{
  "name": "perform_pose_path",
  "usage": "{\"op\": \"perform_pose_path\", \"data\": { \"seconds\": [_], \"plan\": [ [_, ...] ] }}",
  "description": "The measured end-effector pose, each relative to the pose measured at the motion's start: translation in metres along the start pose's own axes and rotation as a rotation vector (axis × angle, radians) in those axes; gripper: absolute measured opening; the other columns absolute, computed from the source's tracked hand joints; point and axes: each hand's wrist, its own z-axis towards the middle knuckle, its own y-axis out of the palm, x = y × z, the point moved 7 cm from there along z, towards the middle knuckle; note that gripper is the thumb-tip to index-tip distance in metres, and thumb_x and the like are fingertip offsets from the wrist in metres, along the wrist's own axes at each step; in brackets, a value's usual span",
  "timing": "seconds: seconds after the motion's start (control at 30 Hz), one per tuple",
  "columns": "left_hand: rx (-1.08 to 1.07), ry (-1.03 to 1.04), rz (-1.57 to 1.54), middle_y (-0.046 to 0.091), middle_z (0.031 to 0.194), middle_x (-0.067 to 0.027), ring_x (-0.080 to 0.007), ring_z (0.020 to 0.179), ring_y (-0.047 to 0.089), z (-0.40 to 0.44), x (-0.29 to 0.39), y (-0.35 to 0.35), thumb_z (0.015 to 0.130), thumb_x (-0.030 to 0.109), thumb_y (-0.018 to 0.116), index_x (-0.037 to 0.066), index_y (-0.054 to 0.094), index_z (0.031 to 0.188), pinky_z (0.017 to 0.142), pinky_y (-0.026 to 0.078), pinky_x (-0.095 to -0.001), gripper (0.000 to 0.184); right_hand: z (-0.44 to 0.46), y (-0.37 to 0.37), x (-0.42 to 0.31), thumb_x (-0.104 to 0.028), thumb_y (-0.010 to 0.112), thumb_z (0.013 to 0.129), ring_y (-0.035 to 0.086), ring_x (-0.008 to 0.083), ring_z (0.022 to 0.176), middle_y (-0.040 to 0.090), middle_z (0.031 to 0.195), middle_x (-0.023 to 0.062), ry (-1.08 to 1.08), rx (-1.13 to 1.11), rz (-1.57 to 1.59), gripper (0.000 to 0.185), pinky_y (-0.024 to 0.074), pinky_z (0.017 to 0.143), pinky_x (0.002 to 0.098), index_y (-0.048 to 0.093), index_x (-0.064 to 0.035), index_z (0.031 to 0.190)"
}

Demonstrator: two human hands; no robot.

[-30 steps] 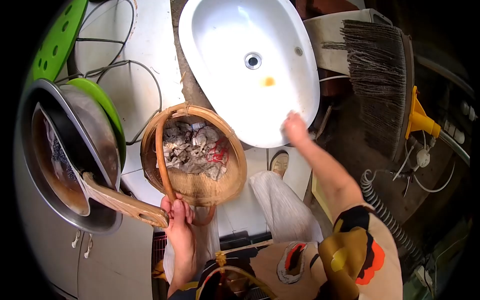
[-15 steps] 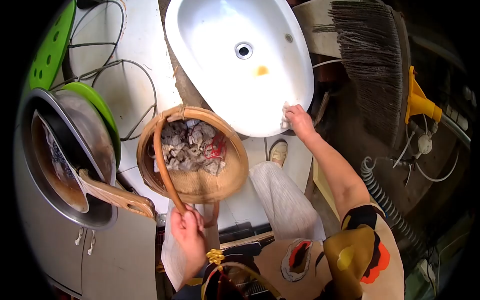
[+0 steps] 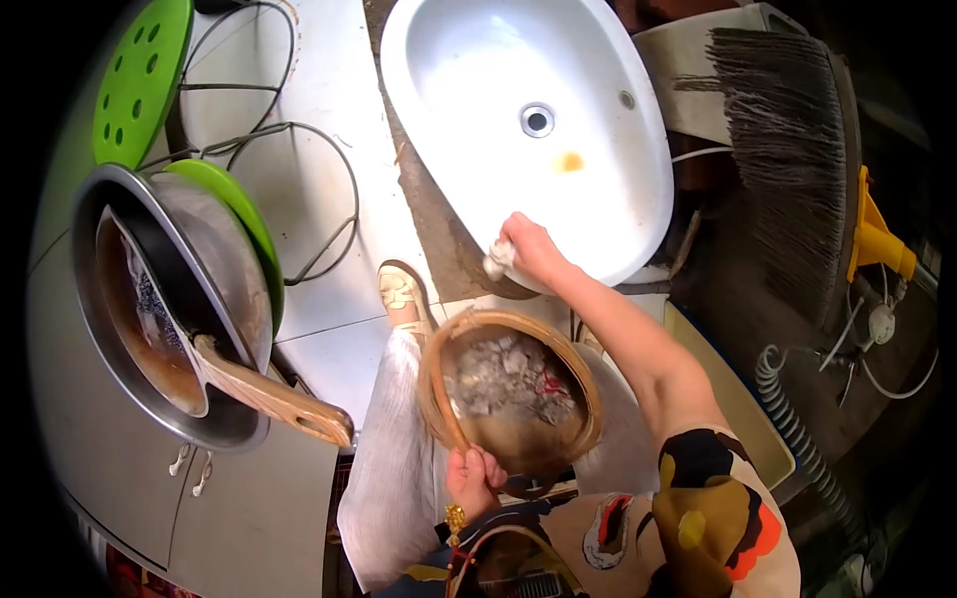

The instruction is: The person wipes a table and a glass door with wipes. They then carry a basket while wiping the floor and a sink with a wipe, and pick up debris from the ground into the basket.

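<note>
My left hand [image 3: 473, 478] is closed on the handle of a round brown basket [image 3: 590, 394], held low in front of my legs. Grey-white crumpled scraps [image 3: 513, 374] with a bit of red lie inside it. My right hand [image 3: 536, 251] grips a small crumpled white rag [image 3: 498, 261] at the near left rim of a white oval sink [image 3: 626, 234]. Whether it touches the rim I cannot tell. An orange-brown stain [image 3: 569, 161] marks the basin beyond the drain [image 3: 536, 121].
At left, a knife with a wooden handle [image 3: 289, 399] lies across a metal basin [image 3: 184, 439]. Green perforated plastic [image 3: 140, 85] and a wire rack [image 3: 234, 87] stand beyond. A broom [image 3: 788, 149] and coiled hose [image 3: 788, 419] are at right.
My right hand has moved left along the sink's near edge with the rag. The basket has come right and closer to my body. The view has shifted slightly.
</note>
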Motion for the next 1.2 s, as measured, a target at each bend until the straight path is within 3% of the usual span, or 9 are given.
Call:
{"op": "perform_pose_path", "data": {
  "seconds": [0.07, 0.13, 0.27, 0.47, 0.63, 0.87, 0.97, 1.07, 1.2],
  "plan": [
    [0.047, -0.076, -0.028, 0.04, 0.061, -0.0009, -0.0094, 0.048, 0.033, 0.002, -0.008, -0.001, 0.095, 0.018, 0.047, 0.009, 0.044, 0.091, 0.045, 0.031, -0.024, 0.01, 0.031, -0.006, -0.01, -0.001, 0.061, 0.068, 0.055, 0.0361, 0.083, 0.052, 0.087, 0.0151, 0.03, 0.119, 0.038, 0.016, 0.045, 0.074, 0.0404, 0.053, -0.0057, 0.082],
    [0.125, -0.129, -0.008, 0.039, 0.061, -0.0008, -0.0097, 0.048, 0.033, 0.006, -0.012, 0.002, 0.094, 0.017, 0.047, 0.009, 0.043, 0.09, 0.045, 0.031, -0.0242, 0.01, 0.072, -0.013, -0.018, -0.019, 0.07, 0.068, 0.058, 0.0324, 0.077, 0.058, 0.079, 0.016, 0.041, 0.299, 0.013, 0.02, 0.0475, 0.071, 0.0371, 0.059, -0.0035, 0.075],
    [0.093, -0.137, 0.061, 0.039, 0.063, -0.0018, -0.013, 0.051, 0.034, 0.017, -0.017, 0.005, 0.096, 0.018, 0.044, 0.012, 0.037, 0.084, 0.049, 0.033, -0.028, 0.015, 0.162, -0.038, -0.04, -0.022, 0.075, 0.065, 0.062, 0.0283, 0.072, 0.064, 0.076, 0.0163, 0.088, 0.524, 0.146, 0.025, 0.0489, 0.066, 0.0351, 0.063, -0.0023, 0.075],
    [0.097, -0.023, 0.07, 0.042, 0.064, -0.0019, -0.0116, 0.053, 0.039, 0.029, 0.001, 0.032, 0.095, 0.017, 0.044, 0.008, 0.041, 0.086, 0.051, 0.036, -0.0263, 0.013, 0.112, -0.021, -0.022, -0.022, 0.076, 0.064, 0.062, 0.0203, 0.067, 0.065, 0.072, 0.0106, 0.227, 0.398, 0.221, 0.024, 0.049, 0.064, 0.0327, 0.062, -0.0042, 0.073],
    [0.089, -0.011, 0.133, 0.042, 0.064, -0.0019, -0.0112, 0.053, 0.041, 0.032, 0.006, 0.046, 0.094, 0.015, 0.043, 0.007, 0.043, 0.092, 0.051, 0.037, -0.0254, 0.009, 0.077, -0.008, -0.011, -0.026, 0.074, 0.067, 0.062, 0.0251, 0.064, 0.062, 0.068, 0.0131, 0.202, 0.35, 0.069, 0.027, 0.0482, 0.061, 0.0344, 0.06, -0.0033, 0.07],
    [0.117, 0.012, 0.1, 0.044, 0.062, -0.0017, -0.0091, 0.049, 0.04, 0.036, 0.022, 0.059, 0.092, 0.015, 0.044, 0.006, 0.043, 0.085, 0.046, 0.035, -0.023, 0.012, 0.226, -0.06, -0.074, -0.031, 0.075, 0.066, 0.062, 0.0324, 0.069, 0.063, 0.07, 0.0175, 0.166, 0.509, 0.067, 0.032, 0.048, 0.065, 0.0388, 0.061, -0.0022, 0.07],
    [0.117, -0.032, 0.082, 0.043, 0.064, -0.0028, -0.0104, 0.052, 0.04, 0.038, 0.027, 0.064, 0.093, 0.014, 0.043, 0.006, 0.043, 0.087, 0.048, 0.036, -0.0246, 0.011, 0.269, -0.085, -0.093, -0.028, 0.074, 0.066, 0.062, 0.0337, 0.076, 0.064, 0.075, 0.0186, 0.22, 0.604, 0.053, 0.029, 0.0481, 0.07, 0.0399, 0.062, -0.0031, 0.073],
    [0.07, -0.039, 0.116, 0.043, 0.066, -0.0043, -0.0119, 0.052, 0.039, 0.045, 0.024, 0.059, 0.094, 0.014, 0.041, 0.006, 0.041, 0.089, 0.049, 0.038, -0.0266, 0.009, 0.292, -0.107, -0.106, -0.014, 0.071, 0.066, 0.062, 0.0345, 0.08, 0.064, 0.081, 0.0181, 0.293, 0.677, 0.043, 0.017, 0.0492, 0.075, 0.0409, 0.063, -0.0028, 0.075],
    [0.06, -0.052, 0.129, 0.043, 0.065, -0.0051, -0.013, 0.051, 0.039, 0.049, 0.023, 0.055, 0.094, 0.013, 0.041, 0.006, 0.04, 0.091, 0.047, 0.038, -0.0278, 0.008, 0.316, -0.146, -0.11, -0.016, 0.071, 0.068, 0.062, 0.035, 0.083, 0.064, 0.084, 0.019, 0.399, 0.826, 0.016, 0.02, 0.0492, 0.075, 0.0419, 0.063, -0.0016, 0.079]
  ]
}}
